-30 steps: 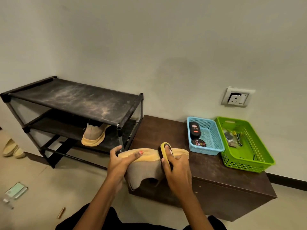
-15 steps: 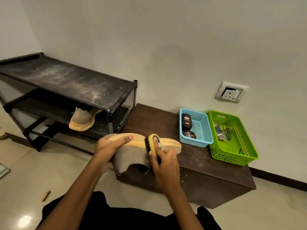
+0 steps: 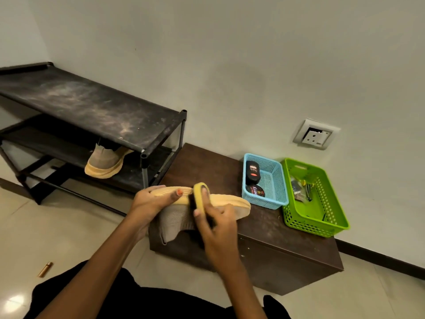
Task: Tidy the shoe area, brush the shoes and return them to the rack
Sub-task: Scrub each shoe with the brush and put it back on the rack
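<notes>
— Where is the shoe found?
— A tan knit shoe with a yellow sole is held sole-up over the near edge of the brown cabinet, between the two hands

— How is it gripped?
— Its heel end is clasped by the left hand. The fingers are curled around the sole's edge, and one digit with an orange nail is laid flat along the sole

— And the other hand?
— A yellow-backed brush is enclosed by the right hand, with the forefinger stretched along the brush's back. The dark bristles are pressed against the shoe at about mid-length

— Is anything placed on the rack?
— A matching shoe is seen on the middle shelf of the black rack, which is set just left of the cabinet. The top shelf is streaked with dust

— What is kept on the cabinet?
— A blue basket is set near the wall, and a black bottle and a round tin are held in it. A green basket is placed just beside it on the right; its small contents cannot be made out

— Anything else?
— A socket is mounted on the wall above the baskets, and a small brown cylinder is seen lying on the floor at the left
</notes>
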A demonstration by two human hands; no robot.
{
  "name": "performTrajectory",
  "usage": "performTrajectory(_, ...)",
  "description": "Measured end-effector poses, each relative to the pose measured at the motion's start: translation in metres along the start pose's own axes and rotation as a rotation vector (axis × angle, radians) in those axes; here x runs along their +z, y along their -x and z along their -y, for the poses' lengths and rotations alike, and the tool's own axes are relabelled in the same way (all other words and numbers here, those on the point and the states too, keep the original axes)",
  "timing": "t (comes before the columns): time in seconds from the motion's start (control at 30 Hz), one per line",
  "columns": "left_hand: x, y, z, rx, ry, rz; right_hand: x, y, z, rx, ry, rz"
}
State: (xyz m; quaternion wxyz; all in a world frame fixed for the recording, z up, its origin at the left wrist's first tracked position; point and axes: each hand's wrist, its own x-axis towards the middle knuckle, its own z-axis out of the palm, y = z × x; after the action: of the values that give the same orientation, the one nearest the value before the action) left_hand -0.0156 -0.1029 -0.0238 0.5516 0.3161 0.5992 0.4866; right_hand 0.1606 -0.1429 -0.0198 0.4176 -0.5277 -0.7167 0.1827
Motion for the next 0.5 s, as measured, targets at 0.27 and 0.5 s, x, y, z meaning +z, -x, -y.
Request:
performTrajectory(0.27, 0.002, 0.006, -0.004, 0.005, -0.003, 0.028, -0.006, 0.002, -0.013, 0.047, 0.058, -0.022)
performTrajectory(0.5, -0.005, 0.001, -0.006, -0.018, -0.037, 0.052, -0.019, -0.004, -0.056, 0.131, 0.205, -0.088)
